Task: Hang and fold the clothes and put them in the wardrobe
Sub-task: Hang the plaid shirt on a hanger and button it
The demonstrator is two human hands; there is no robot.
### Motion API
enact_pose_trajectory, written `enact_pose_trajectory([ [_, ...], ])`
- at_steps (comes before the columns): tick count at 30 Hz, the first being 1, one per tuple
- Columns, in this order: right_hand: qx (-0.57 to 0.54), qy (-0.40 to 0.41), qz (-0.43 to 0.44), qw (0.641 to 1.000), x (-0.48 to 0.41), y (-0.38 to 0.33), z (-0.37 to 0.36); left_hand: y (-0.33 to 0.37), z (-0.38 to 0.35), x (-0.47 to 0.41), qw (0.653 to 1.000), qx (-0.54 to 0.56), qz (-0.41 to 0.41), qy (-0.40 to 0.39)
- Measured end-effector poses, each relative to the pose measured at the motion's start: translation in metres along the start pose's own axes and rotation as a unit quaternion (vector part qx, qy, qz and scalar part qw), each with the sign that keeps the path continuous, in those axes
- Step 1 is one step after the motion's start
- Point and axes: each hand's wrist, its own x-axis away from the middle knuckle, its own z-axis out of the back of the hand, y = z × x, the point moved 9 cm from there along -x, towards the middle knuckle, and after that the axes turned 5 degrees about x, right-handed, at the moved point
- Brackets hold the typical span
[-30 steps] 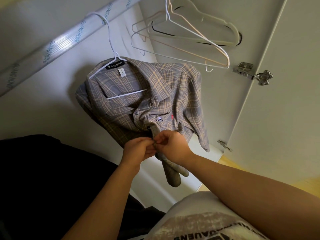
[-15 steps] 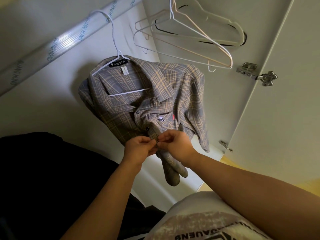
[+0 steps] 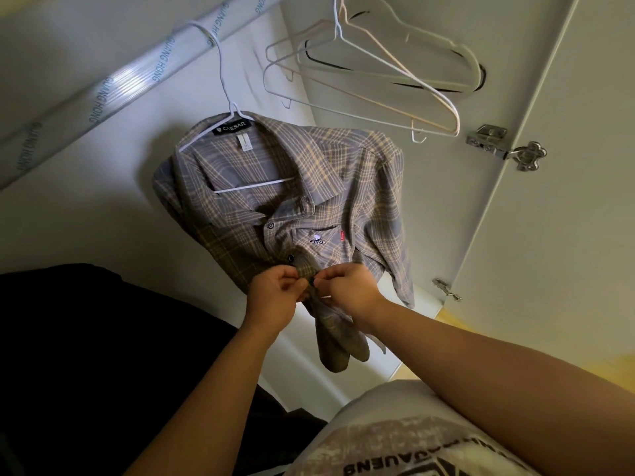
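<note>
**Both hands on the shirt front**

I see the wardrobe door (image 3: 549, 235) open on the right and the rail (image 3: 103, 91) slanting across the upper left. The plaid shirt (image 3: 343, 187) hangs from that rail on a white hanger (image 3: 223, 80), near several bare hangers (image 3: 378, 91). The left hand (image 3: 275, 297) and right hand (image 3: 350, 290) meet at its front, fingers curled, each pinching the fabric edge just below a dark button (image 3: 291, 258).
</note>
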Motion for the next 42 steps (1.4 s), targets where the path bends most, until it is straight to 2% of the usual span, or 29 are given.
enact_pose_trajectory([
  [4, -0.162, -0.061, -0.082, 0.981, 0.002, 0.011, -0.011, 0.005, -0.001, -0.001, 0.999, -0.024, -0.025, 0.007],
  [8, -0.171, -0.100, -0.087, 0.976, 0.001, 0.011, -0.015, 0.005, -0.001, -0.002, 0.999, -0.001, -0.030, 0.017],
  [10, -0.150, -0.115, -0.070, 0.979, 0.000, 0.007, -0.015, 0.004, 0.003, -0.003, 0.998, 0.047, -0.016, 0.028],
  [14, 0.000, -0.148, -0.025, 0.989, 0.002, 0.007, -0.021, 0.007, 0.009, -0.007, 0.992, 0.122, -0.010, 0.041],
  [18, 0.097, -0.093, 0.071, 0.988, 0.000, 0.000, -0.018, 0.010, 0.010, -0.012, 0.989, 0.141, -0.019, 0.040],
  [24, 0.068, -0.061, 0.131, 0.987, -0.006, -0.010, -0.015, 0.006, 0.001, -0.012, 0.981, 0.191, 0.014, -0.023],
  [28, 0.046, -0.051, 0.133, 0.989, -0.006, -0.013, -0.013, -0.007, -0.002, -0.008, 0.996, 0.061, 0.050, -0.034],
  [33, 0.047, -0.077, 0.095, 0.991, -0.008, -0.012, -0.015, -0.034, -0.018, 0.000, 0.980, -0.103, 0.087, -0.147],
  [36, 0.081, -0.087, 0.084, 0.989, -0.009, -0.008, -0.015, -0.036, -0.008, -0.005, 0.982, -0.148, 0.069, -0.094],
  [39, 0.095, -0.041, 0.040, 0.994, -0.014, 0.003, -0.003, -0.025, 0.008, -0.010, 0.985, -0.162, 0.047, -0.019],
  [42, 0.054, 0.006, -0.004, 0.999, -0.022, 0.016, 0.009, -0.015, 0.025, -0.014, 0.988, -0.147, 0.028, 0.047],
])
